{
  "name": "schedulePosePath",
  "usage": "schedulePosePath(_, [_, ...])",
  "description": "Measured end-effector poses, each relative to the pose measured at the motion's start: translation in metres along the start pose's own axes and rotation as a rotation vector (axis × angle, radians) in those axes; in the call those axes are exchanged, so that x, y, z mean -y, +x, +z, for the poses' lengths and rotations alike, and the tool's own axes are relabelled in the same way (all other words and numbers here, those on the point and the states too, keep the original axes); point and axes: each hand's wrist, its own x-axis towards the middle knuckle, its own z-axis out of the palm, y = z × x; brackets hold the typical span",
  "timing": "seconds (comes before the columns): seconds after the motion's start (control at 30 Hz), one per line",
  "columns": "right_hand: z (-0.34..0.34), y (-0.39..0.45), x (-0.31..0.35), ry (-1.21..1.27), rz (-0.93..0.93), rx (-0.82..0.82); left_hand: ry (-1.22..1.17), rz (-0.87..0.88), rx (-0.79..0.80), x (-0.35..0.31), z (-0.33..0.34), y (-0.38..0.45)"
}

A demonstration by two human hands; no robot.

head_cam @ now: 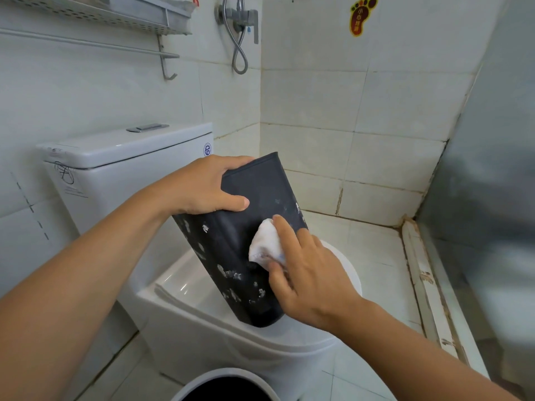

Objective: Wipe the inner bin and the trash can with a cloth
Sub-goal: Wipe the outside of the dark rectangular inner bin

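The black inner bin [231, 256] stands upside down and tilted on the closed toilet lid [289, 334], its side speckled with white stains. My left hand [202, 186] grips the bin's upturned bottom, thumb on the near face. A crumpled white cloth [265, 241] lies against the bin's near side, and my right hand [307, 270] pinches it and presses it there. The white rim and dark opening of the trash can [225, 384] show at the bottom edge of the view, on the floor in front of the toilet.
The toilet tank [121, 157] stands behind the bin against the tiled wall. A metal shelf with a towel bar [101, 18] and a shower mixer with hose [240, 24] hang above. A raised threshold [425, 285] runs along the right beside a frosted panel.
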Motion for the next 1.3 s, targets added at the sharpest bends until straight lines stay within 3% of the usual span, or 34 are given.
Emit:
schedulePosePath(0.07, [0.0, -0.002, -0.004, 0.081, 0.027, -0.007, -0.012, -0.003, 0.008, -0.002, 0.0, 0.0])
schedulePosePath(0.2, [-0.012, 0.004, -0.018, 0.277, 0.295, -0.042, -0.013, -0.003, 0.016, -0.004, 0.0, -0.001])
schedulePosePath(0.33, [-0.027, 0.021, -0.029, 0.344, 0.444, -0.248, -0.002, -0.009, 0.012, -0.005, -0.002, -0.003])
schedulePosePath(0.43, [-0.024, 0.036, -0.024, 0.186, 0.377, -0.31, 0.0, -0.009, 0.011, -0.008, 0.0, -0.003])
schedulePosePath(0.63, [0.01, 0.029, -0.006, 0.077, 0.137, -0.214, 0.02, -0.016, -0.01, -0.01, 0.0, -0.003])
schedulePosePath(0.73, [0.016, 0.031, -0.017, -0.013, 0.2, -0.303, 0.001, -0.012, -0.008, -0.009, 0.0, -0.004])
schedulePosePath(0.93, [0.032, 0.028, -0.008, 0.125, 0.319, -0.285, 0.023, 0.013, 0.005, -0.015, 0.004, 0.0])
schedulePosePath(1.1, [0.027, 0.029, -0.01, 0.188, 0.239, -0.29, 0.023, -0.002, 0.012, -0.012, 0.002, 0.0])
schedulePosePath(1.17, [0.018, 0.036, -0.023, 0.21, 0.289, -0.308, 0.007, 0.011, 0.022, -0.012, 0.001, -0.001])
schedulePosePath(1.3, [0.009, 0.04, -0.03, 0.045, 0.293, -0.308, -0.001, 0.038, 0.022, -0.015, 0.003, -0.002])
